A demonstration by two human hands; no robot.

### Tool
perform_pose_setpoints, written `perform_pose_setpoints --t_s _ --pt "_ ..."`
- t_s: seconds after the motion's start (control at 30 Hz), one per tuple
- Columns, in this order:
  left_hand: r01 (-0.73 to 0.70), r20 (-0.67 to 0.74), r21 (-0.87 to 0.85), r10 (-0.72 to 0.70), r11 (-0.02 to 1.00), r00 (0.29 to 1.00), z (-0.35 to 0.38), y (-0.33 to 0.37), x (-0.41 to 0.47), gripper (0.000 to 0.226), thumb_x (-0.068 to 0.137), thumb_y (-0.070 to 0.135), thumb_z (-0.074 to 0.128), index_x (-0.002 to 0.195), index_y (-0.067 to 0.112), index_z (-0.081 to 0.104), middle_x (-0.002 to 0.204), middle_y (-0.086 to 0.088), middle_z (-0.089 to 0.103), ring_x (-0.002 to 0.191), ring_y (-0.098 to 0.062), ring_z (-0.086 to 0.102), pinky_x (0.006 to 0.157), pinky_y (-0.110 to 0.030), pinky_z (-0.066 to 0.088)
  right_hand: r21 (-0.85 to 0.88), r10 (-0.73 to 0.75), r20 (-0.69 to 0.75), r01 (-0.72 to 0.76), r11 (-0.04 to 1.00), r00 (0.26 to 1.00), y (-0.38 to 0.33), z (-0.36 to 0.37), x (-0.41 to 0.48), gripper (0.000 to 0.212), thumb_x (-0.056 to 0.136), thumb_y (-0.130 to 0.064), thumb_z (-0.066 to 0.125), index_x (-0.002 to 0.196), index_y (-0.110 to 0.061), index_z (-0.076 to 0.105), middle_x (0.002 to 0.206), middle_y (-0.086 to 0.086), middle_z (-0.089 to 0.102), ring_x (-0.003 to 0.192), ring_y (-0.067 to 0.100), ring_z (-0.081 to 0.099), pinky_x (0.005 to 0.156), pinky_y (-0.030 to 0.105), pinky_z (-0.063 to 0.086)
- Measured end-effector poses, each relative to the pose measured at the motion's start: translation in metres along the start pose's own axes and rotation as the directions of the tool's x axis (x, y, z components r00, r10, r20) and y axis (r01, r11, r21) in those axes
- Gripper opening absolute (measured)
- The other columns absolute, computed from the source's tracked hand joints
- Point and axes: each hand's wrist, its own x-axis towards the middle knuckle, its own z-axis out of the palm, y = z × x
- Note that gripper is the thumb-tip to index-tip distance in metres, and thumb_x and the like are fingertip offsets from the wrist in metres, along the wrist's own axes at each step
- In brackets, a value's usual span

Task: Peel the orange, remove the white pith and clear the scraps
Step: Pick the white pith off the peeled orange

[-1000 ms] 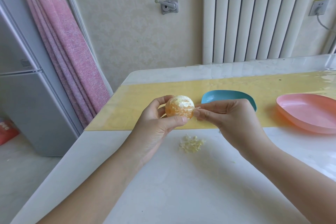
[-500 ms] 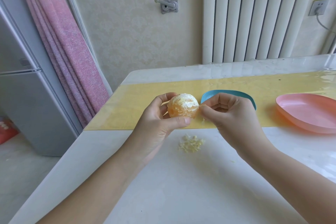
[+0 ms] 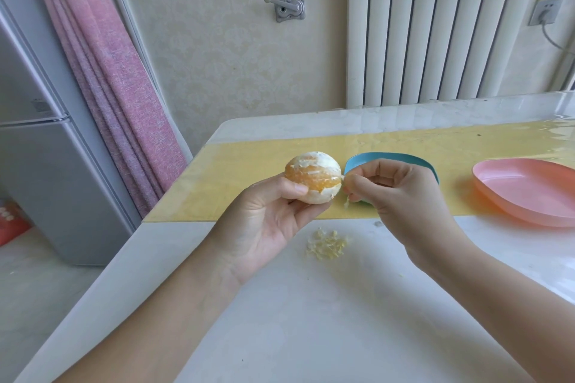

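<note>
peeled orange held up, pith being pinched off

the left hand (image 3: 267, 221) holds the orange (image 3: 312, 176) above the table (image 3: 311, 320), palm turned up. its grip is closed around the fruit: the thumb presses on the near side and the other fingers cup it from below and behind. the orange has no rind left on it. glossy orange flesh shows in a band across the middle, while patches of white pith cover the top and the lower right.

the right hand (image 3: 401, 196) is just beside the orange on its right. its grip is pressed together, thumb and forefinger pinching a thin strip of pith (image 3: 346, 200) at the fruit's right edge; a pale shred hangs down below the fingertips. whether the strip is attached to the orange cannot be told.

on the white table, below and between the two hands, lies a small heap of pale yellow-white scraps (image 3: 326, 243). one tiny fleck sits apart to the right of it, near the yellow edge.

a yellow mat (image 3: 249, 177) runs across the table behind the hands. on it stands a blue dish (image 3: 389, 157), mostly hidden by the right hand, and further right a pink dish (image 3: 525, 190), well apart from the blue one. what the blue dish holds cannot be seen.
</note>
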Motion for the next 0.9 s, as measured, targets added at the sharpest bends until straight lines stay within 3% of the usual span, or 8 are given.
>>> perform_pose_setpoints --t_s 0.13,0.27,0.43,0.53,0.63,0.8,0.9 --pt "0.025 0.012 -0.139 -0.024 0.990 1.000 0.000 0.004 -0.001 0.043 0.058 -0.002 0.061 0.100 -0.014 0.068 0.121 -0.033 0.059 0.120 -0.044 0.056 0.087 -0.044 0.057 -0.012 0.013 0.017 -0.012 1.000 1.000 0.004 0.000 0.003 0.012 0.081 -0.014 0.070 0.069 -0.015 0.072 0.065 0.003 0.069 0.064 0.005 0.060 0.053 0.009 0.038" --pt "-0.019 -0.076 -0.153 0.007 0.988 0.997 0.002 0.007 0.000 0.047 0.060 -0.007 0.054 0.106 -0.009 0.060 0.111 -0.030 0.063 0.117 -0.046 0.057 0.084 -0.044 0.058 -0.096 0.007 0.068 -0.001 0.995 0.998 0.008 -0.001 0.004 0.011 0.087 -0.015 0.067 0.079 -0.016 0.075 0.062 -0.009 0.069 0.062 -0.003 0.061 0.050 0.003 0.036" --pt "-0.070 -0.245 -0.088 0.047 0.994 0.968 0.001 0.007 0.004 0.042 0.065 -0.001 0.055 0.107 -0.006 0.058 0.107 -0.024 0.062 0.113 -0.044 0.061 0.086 -0.044 0.056 -0.307 -0.036 0.160 0.084 0.948 0.987 0.012 0.005 0.001 0.015 0.092 -0.025 0.059 0.088 -0.027 0.074 0.084 -0.015 0.073 0.088 -0.006 0.064 0.077 0.009 0.046" --pt "-0.086 -0.290 -0.062 0.064 0.994 0.955 -0.003 0.006 0.005 0.042 0.065 0.000 0.056 0.106 -0.006 0.059 0.108 -0.022 0.062 0.113 -0.042 0.061 0.084 -0.042 0.057 -0.359 -0.069 0.152 0.121 0.926 0.986 0.008 0.008 -0.003 0.020 0.077 -0.044 0.072 0.070 -0.024 0.071 0.067 -0.014 0.069 0.068 -0.005 0.062 0.064 0.011 0.046" --pt "-0.089 -0.304 -0.071 0.064 0.994 0.951 -0.003 0.006 0.006 0.040 0.066 -0.001 0.056 0.106 -0.006 0.059 0.107 -0.022 0.062 0.116 -0.041 0.059 0.080 -0.041 0.059 -0.388 -0.121 0.109 0.154 0.909 0.987 0.007 0.007 -0.005 0.033 0.065 -0.038 0.083 0.053 -0.021 0.058 0.048 -0.013 0.056 0.050 0.000 0.051 0.050 0.012 0.038" --pt "-0.088 -0.321 -0.080 0.058 0.993 0.945 -0.001 0.006 0.005 0.026 0.074 -0.006 0.056 0.099 -0.006 0.060 0.093 -0.019 0.067 0.116 -0.039 0.060 0.079 -0.042 0.059 -0.389 -0.151 0.128 0.190 0.902 0.980 0.007 0.006 -0.006 0.021 0.063 -0.024 0.087 0.058 -0.019 0.067 0.055 -0.006 0.065 0.055 0.002 0.057 0.054 0.013 0.044" --pt "-0.086 -0.343 -0.087 0.051 0.993 0.938 -0.001 0.005 0.005 0.022 0.076 -0.006 0.056 0.098 -0.006 0.059 0.099 -0.019 0.065 0.115 -0.038 0.061 0.079 -0.042 0.058 -0.398 -0.164 0.143 0.209 0.893 0.976 0.008 0.007 -0.006 0.018 0.066 -0.017 0.085 0.060 -0.020 0.068 0.059 -0.006 0.068 0.060 0.004 0.061 0.058 0.015 0.048"
